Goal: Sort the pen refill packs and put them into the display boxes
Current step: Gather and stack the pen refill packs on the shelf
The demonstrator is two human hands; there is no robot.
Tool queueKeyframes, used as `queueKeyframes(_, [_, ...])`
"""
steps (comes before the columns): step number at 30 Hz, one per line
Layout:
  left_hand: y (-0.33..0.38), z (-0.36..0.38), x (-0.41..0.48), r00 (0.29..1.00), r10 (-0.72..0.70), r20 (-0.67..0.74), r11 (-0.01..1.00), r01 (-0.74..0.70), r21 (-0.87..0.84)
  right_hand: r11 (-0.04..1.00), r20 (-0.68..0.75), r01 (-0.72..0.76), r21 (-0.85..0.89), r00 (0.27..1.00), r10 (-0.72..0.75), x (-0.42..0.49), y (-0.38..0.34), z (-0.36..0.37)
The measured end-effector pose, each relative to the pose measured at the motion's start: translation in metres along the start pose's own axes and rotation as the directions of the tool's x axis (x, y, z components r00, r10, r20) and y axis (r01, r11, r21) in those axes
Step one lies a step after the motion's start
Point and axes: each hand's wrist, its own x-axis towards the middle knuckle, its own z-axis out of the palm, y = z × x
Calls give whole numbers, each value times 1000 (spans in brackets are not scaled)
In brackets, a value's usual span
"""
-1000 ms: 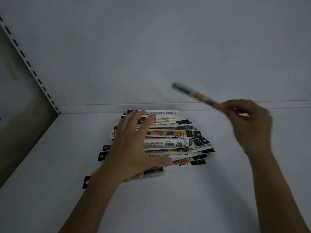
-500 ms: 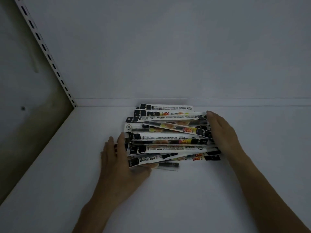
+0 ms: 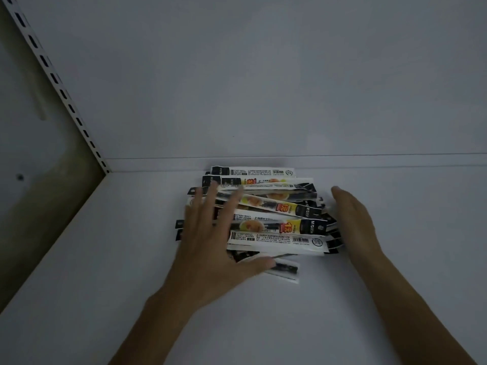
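A loose pile of several long, narrow pen refill packs (image 3: 274, 227), white with black ends and yellow-orange labels, lies on the white shelf (image 3: 131, 259) near its back wall. My left hand (image 3: 208, 241) lies flat over the pile's left part, fingers spread and straight, thumb on a pack at the front. My right hand (image 3: 353, 219) stands with straight fingers against the pile's right ends. No display box is in view.
The shelf's white back panel (image 3: 263, 88) rises just behind the pile. A slotted white upright (image 3: 60, 90) runs diagonally at the left, with a dim gap beyond the shelf's left edge.
One second ago my right hand held one pack in the air; it then came down to the pile's right side. My left hand moved from the pile's left edge onto its top.
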Motion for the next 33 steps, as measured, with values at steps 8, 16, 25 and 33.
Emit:
queueKeyframes(8, [-6, 21, 12, 998, -53, -17, 940, 56, 336, 998, 131, 60, 22, 989, -63, -21, -3, 25])
queueKeyframes(16, [-3, 10, 20, 972, 172, 159, 890, -223, 398, 901, 233, 294, -319, 946, -226, 42, -21, 27])
queueKeyframes(25, [10, 14, 13, 933, 263, 248, 919, -320, 231, 717, 533, 488, -497, 824, -192, 81, -37, 49])
queueKeyframes(33, [1, 24, 33, 990, 87, 113, 916, -124, 381, 641, 672, 586, -495, 726, -144, 85, -39, 62])
